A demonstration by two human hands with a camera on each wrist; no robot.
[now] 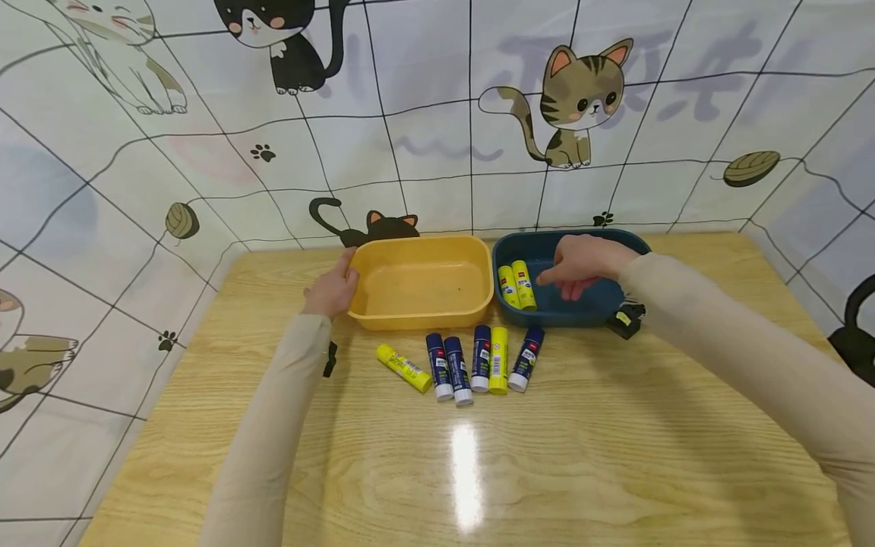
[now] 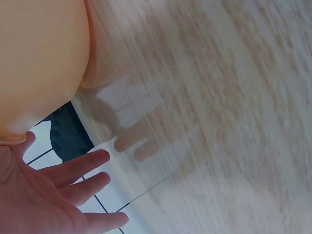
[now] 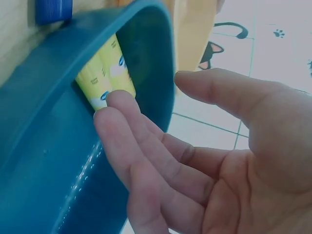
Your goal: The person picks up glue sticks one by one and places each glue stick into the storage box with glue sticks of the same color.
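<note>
My left hand (image 1: 331, 291) rests against the left end of the yellow bin (image 1: 420, 320). In the left wrist view its fingers (image 2: 83, 168) are spread and fairly straight beside the bin wall. Over the dark blue bin (image 1: 554, 317) hovers my right hand (image 1: 584, 266), holding nothing; the right wrist view shows its thumb apart from loosely bent fingers (image 3: 117, 134). Two yellow glue sticks (image 1: 517, 286) lie side by side at that bin's left end, left of the hand. In front of the bins lie a tilted yellow glue stick (image 1: 404, 368), another yellow one (image 1: 498, 361) and several navy glue sticks (image 1: 459, 370).
Both bins stand side by side at the back of a wooden table (image 1: 615, 448). Behind them hangs a white cloth (image 1: 437, 121) with cat drawings and grid lines. The yellow bin shows a bare floor.
</note>
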